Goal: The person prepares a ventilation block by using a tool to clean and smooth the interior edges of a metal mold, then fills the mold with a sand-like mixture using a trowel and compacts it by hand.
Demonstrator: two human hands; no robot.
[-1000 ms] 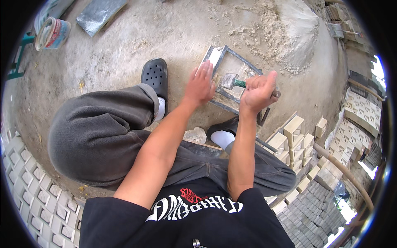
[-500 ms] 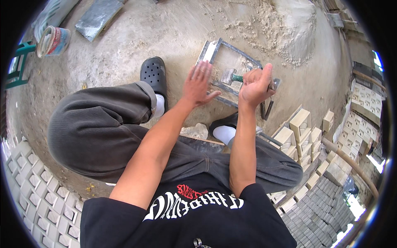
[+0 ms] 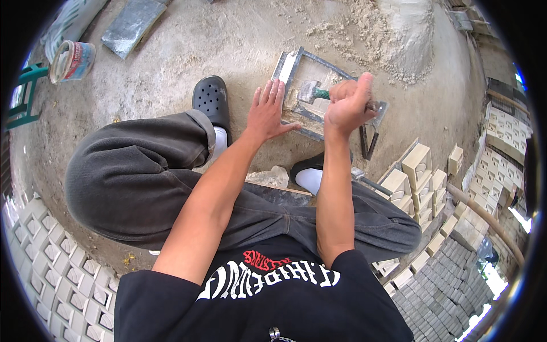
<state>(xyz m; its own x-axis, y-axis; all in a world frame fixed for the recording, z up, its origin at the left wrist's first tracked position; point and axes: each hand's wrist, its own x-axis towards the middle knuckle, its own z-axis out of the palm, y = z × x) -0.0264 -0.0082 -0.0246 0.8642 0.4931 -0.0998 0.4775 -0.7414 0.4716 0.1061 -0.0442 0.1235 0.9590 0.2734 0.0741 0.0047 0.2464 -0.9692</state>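
Observation:
My right hand (image 3: 348,107) is closed around the handle of a hammer (image 3: 309,91) with a grey metal head and a green grip. The hammer's head is over a rectangular metal mould frame (image 3: 326,63) lying on the ground, with pale sandy material inside. I cannot tell whether the head touches anything. My left hand (image 3: 265,112) is open, fingers stretched and thumb out to the side, at the left end of the frame. Its thumb reaches toward the near side. Part of the frame is hidden behind my right hand.
Beyond the frame lies a heap of sand (image 3: 401,48). Pale ventilation blocks (image 3: 419,162) are stacked at right, grey pavers (image 3: 441,299) below them, and more blocks (image 3: 54,268) at lower left. A bucket (image 3: 74,61) and a metal sheet (image 3: 132,27) are at upper left.
My right hand and the hammer have moved slightly up and left in the picture. My left hand has shifted a little left. The whole view has also moved a bit.

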